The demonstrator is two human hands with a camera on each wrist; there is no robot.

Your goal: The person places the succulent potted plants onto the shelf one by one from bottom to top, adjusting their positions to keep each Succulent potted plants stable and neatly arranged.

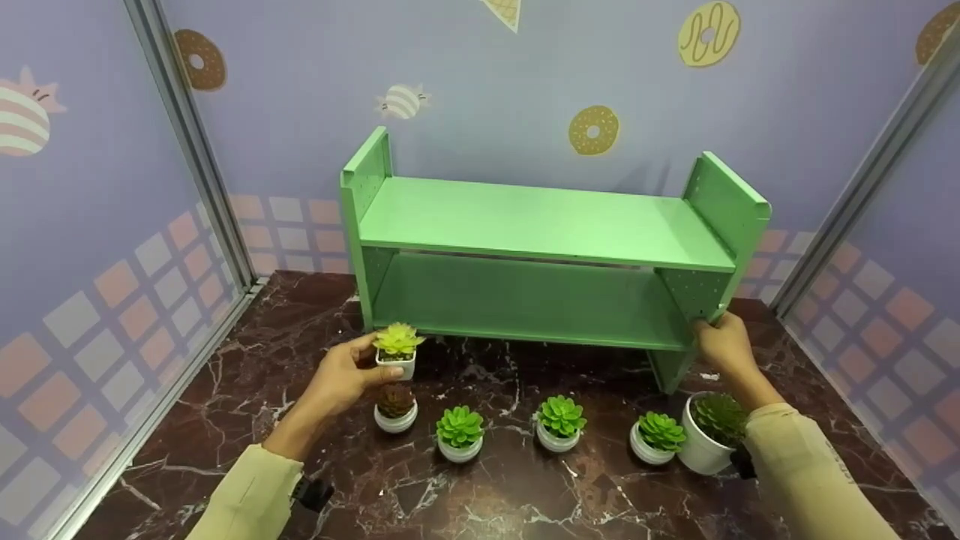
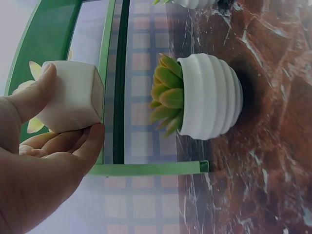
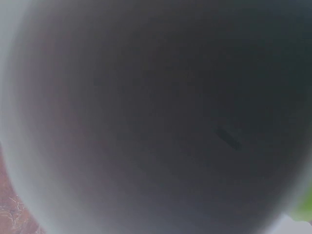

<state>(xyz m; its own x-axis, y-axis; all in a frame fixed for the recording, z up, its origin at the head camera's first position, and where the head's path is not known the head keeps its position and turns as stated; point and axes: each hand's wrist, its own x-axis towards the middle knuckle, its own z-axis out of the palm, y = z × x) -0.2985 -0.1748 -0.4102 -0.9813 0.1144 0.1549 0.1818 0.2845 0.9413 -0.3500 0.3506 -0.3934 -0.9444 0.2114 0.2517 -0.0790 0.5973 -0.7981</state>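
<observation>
In the head view my left hand (image 1: 346,375) pinches a small square white pot with a yellow-green artificial succulent (image 1: 397,341), held up in front of the left end of a green two-tier shelf (image 1: 540,221). The left wrist view shows the thumb on one side of the white pot (image 2: 73,95) and the fingers beneath it. My right hand (image 1: 726,345) grips the shelf's right side panel low down; its fingertips are partly hidden. Below the raised pot stands a round white ribbed pot with a reddish succulent (image 1: 395,409). A dark blur fills most of the right wrist view.
Two ribbed pots with green succulents, a left one (image 1: 460,433) and a middle one (image 1: 560,424), stand on the dark marbled tabletop (image 1: 495,502). Another green succulent (image 1: 657,436) sits beside a larger white pot (image 1: 705,439) near the right forearm. Patterned walls enclose the table.
</observation>
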